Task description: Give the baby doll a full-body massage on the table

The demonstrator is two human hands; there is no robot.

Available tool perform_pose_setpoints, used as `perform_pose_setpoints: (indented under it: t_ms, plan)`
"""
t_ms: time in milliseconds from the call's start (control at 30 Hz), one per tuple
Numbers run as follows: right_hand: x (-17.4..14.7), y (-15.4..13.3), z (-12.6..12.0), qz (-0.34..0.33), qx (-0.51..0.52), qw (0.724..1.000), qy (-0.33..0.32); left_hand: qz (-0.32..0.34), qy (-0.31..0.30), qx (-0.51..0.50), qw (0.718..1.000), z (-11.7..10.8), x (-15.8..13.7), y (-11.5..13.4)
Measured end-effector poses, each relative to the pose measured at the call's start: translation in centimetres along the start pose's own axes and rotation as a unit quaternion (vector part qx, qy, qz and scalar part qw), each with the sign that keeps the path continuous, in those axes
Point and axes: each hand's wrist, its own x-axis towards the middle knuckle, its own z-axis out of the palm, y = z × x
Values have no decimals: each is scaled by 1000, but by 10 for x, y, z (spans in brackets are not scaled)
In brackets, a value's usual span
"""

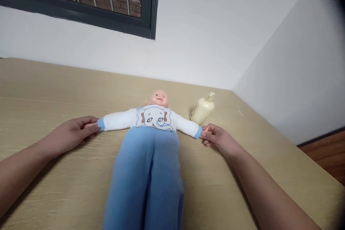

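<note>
A baby doll (154,118) lies face up on the wooden table, its head toward the wall and both arms stretched out sideways. It wears a white top with blue cuffs and an elephant print, and blue trousers (145,172) whose lower ends run out of view. My left hand (78,131) is closed around the doll's hand just beyond the blue cuff on the left. On the other side, my right hand (219,138) pinches the doll's other hand between thumb and fingers. A cream pump bottle (202,109) stands beside the doll's arm, close to my right hand.
The light wooden tabletop (67,90) reaches back to a white wall (202,36). A dark-framed window (147,3) is at the upper left. A thin pale strand (240,111) lies right of the bottle. Reddish-brown wood (329,151) shows beyond the table's right edge.
</note>
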Motion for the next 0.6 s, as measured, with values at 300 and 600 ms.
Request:
perform_pose_setpoints:
  t_ms: [300, 600]
  plan:
    - [-1, -4, 3, -6, 49, 999, 1, 40, 31, 16, 999, 3, -2, 2]
    - [-3, -5, -1, 17, 85, 996, -24, 5, 10, -124, 992, 2, -15, 6]
